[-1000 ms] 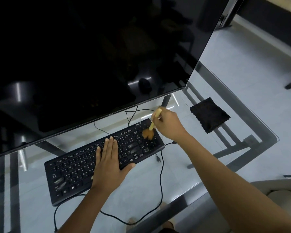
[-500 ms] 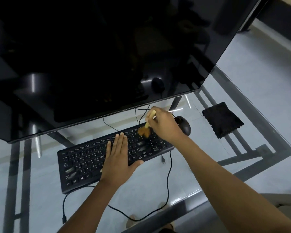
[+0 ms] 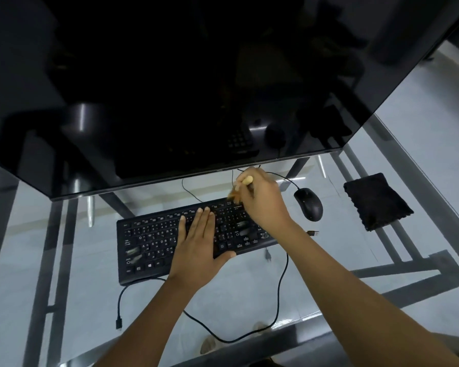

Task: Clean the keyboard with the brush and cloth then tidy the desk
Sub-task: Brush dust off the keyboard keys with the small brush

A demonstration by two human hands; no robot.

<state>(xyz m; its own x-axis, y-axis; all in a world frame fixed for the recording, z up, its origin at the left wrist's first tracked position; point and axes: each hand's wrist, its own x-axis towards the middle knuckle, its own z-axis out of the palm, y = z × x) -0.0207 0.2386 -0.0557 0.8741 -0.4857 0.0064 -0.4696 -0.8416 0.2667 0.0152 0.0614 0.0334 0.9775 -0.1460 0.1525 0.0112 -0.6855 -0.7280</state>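
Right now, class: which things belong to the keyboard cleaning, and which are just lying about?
In the job: keyboard, brush in the right hand, left hand steadying, cloth.
Lying about: mouse, monitor, loose cable.

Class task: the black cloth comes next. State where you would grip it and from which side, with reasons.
Probably pinch the near left corner of the black cloth, coming from above on the mouse side. It lies flat and limp on the glass desk, apart from the mouse, so an edge lifts easiest.
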